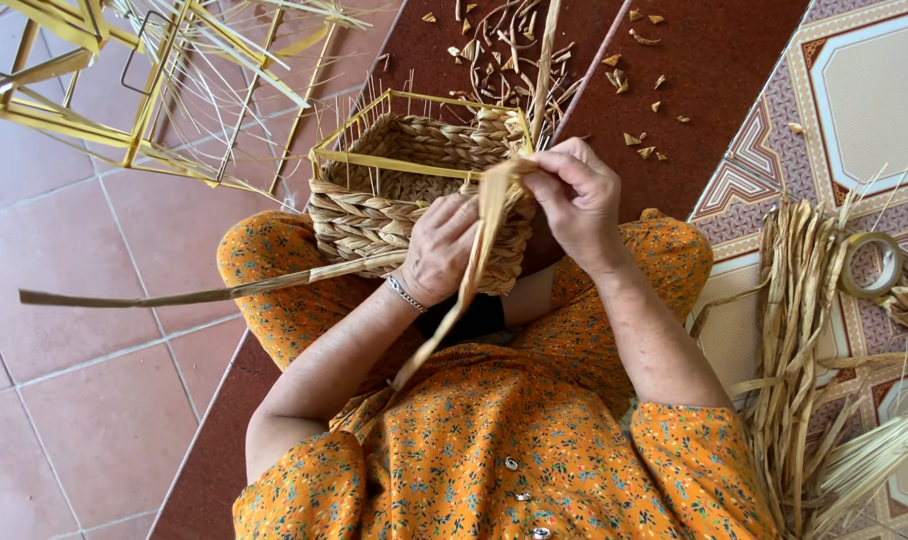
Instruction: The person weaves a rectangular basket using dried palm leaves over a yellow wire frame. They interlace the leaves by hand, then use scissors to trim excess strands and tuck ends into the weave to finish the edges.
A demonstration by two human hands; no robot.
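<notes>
View from above. A seated person in an orange floral garment held a half-woven basket on the lap. The left hand pressed against the braided wall, fingers curled; whether it pinched a strand could not be told. The right hand was closed on a flat straw strand at the rim. Beyond lay a yellow wire frame and straw scraps; dried straw and a tape roll lay to the right.

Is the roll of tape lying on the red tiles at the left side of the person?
No, the roll of tape lies on the patterned mat at the person's right, beside a bundle of dried straw.
</notes>
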